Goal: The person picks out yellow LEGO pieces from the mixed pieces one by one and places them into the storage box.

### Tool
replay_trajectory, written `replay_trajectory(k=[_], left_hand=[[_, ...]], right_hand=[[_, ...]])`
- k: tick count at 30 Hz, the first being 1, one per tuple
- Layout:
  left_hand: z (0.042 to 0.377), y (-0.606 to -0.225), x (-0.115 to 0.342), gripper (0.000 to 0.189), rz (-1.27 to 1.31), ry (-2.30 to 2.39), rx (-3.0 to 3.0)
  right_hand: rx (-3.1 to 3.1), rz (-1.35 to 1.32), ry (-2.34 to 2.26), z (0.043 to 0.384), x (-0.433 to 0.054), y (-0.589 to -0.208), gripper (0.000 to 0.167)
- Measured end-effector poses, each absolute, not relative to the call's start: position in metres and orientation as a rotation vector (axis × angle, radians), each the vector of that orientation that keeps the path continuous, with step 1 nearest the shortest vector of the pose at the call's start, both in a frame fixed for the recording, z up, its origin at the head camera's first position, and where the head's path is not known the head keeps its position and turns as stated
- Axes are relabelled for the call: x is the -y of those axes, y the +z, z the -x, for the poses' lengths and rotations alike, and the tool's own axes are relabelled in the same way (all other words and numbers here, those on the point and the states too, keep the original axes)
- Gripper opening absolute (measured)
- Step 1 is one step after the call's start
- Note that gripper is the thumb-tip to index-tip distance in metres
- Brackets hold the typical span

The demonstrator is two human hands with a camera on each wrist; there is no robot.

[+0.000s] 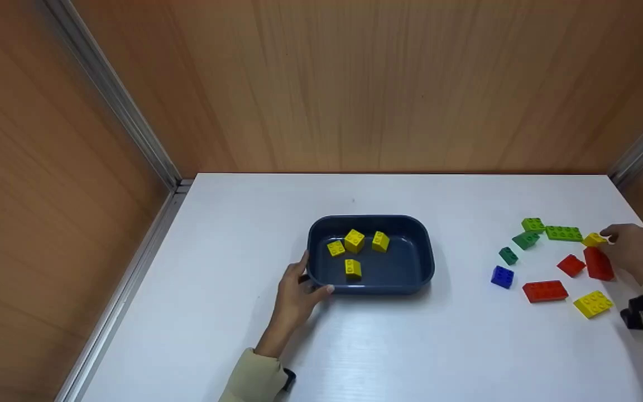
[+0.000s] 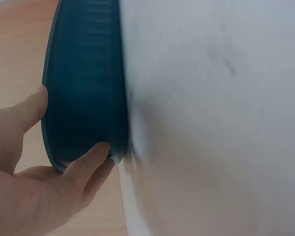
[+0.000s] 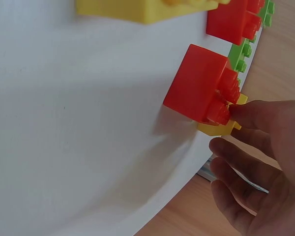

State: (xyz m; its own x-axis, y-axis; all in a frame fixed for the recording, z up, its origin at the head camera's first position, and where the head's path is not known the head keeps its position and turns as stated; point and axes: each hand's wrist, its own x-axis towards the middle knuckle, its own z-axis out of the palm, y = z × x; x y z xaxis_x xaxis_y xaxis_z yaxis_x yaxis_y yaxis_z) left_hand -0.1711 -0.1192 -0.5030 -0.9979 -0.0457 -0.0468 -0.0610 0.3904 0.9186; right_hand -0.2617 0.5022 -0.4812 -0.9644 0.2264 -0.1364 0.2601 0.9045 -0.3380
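Note:
A dark blue tray [image 1: 377, 282] stands on the white table with several yellow bricks [image 1: 354, 241] inside. At its near left corner my left hand [image 1: 293, 296] holds the tray, thumb on one side and fingers on another. In the left wrist view, the tray's wall [image 2: 88, 73] shows between thumb and fingers. Far to the right, my right hand [image 1: 642, 254] pinches a small yellow brick [image 1: 594, 240] between thumb and finger. In the right wrist view, a red brick [image 3: 199, 83] partly covers that yellow brick [image 3: 219, 129], and the other fingers are loosely bent.
Around the right hand lie green bricks [image 1: 564, 233], a blue brick [image 1: 502, 277], red bricks [image 1: 545, 291] and a larger yellow brick [image 1: 593, 304]. A wooden panel [image 1: 355, 89] rises behind the table, and another wooden panel [image 1: 48, 195] stands on the left.

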Motion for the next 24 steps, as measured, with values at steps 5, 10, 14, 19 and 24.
replay_trajectory(k=[5, 10, 14, 19, 24], left_hand=[[0.1711, -0.5025, 0.1185, 0.092, 0.121, 1.731, -2.595], [0.1712, -0.5033, 0.1188, 0.091, 0.121, 1.730, -2.597], [0.1711, -0.5035, 0.1191, 0.092, 0.117, 1.727, -2.599], [0.1708, -0.5035, 0.1196, 0.092, 0.111, 1.735, -2.600], [0.1709, -0.5040, 0.1198, 0.093, 0.122, 1.726, -2.603]], right_hand=[[-2.991, -0.349, -0.528, 0.2627, -0.5032, -0.4815, 0.039], [-2.998, -0.351, -0.507, 0.2634, -0.5015, -0.4818, 0.038], [-2.984, -0.369, -0.525, 0.2646, -0.5009, -0.4812, 0.038], [-2.961, -0.373, -0.533, 0.2677, -0.5017, -0.4811, 0.038], [-2.938, -0.389, -0.560, 0.2717, -0.5039, -0.4823, 0.040]])
